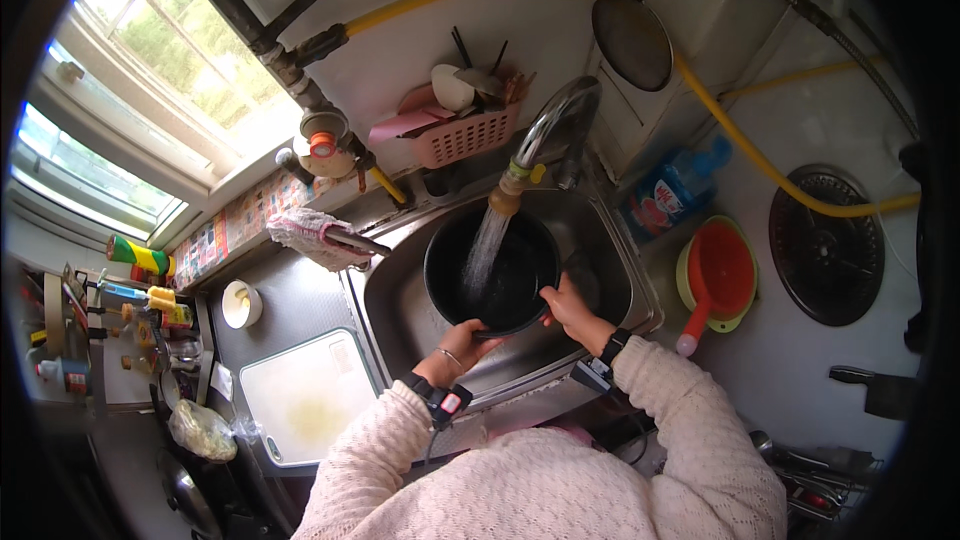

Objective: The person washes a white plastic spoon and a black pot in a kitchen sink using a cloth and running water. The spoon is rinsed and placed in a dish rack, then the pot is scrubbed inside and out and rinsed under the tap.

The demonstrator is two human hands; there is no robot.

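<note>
A round black bowl or pot (442,270) is held over the stainless steel sink (397,315), tilted a little. Water (486,255) pours into it from the chrome faucet (536,127), which has a yellowish spray head (506,195) on its end. My left hand (461,352) grips the near rim, thumb on top. At the right side of the rim my right hand (571,309) is closed on the edge. The fingers under the vessel are partly hidden, and its inside is dark.
On the left lie a white cutting board (311,397) and a small white bowl (242,304). A cloth (319,238) hangs by the sink's left edge. Behind is a pink utensil basket (469,136). Rightward are a blue detergent bottle (671,187), a red ladle (716,270) in a green container and a cleaver (889,394).
</note>
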